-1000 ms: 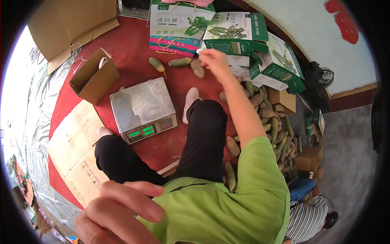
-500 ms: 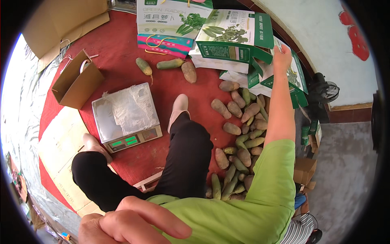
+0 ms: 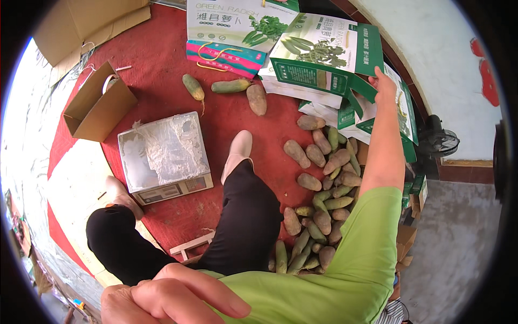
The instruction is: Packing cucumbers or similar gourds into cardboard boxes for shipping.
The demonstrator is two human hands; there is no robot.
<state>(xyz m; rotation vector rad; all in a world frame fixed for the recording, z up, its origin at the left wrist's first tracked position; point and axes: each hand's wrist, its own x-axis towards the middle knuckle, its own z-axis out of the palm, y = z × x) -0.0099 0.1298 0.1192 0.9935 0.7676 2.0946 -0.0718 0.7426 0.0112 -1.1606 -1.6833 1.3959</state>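
My right hand reaches far to the right, fingers closed on the near right edge of a green-and-white printed carton, by its folded flap. This carton lies on other cartons, and another green-and-white carton is partly behind my wrist. My left hand is close in front of my body at the lower edge, its fingers curled. The palm is hidden, so I cannot make out whether it holds anything. Beside my right arm lies a pile of green radishes, several of them coated in brown soil.
A scale with a film-covered top stands between my feet on the red carpet. Three loose radishes lie beyond it. An open brown cardboard box is at left. At right are a black fan and the wall.
The whole view has shifted slightly. My right hand stays at the carton's edge, its fingers placed a little differently. Green digits on the scale's display no longer show. My left hand has hardly moved.
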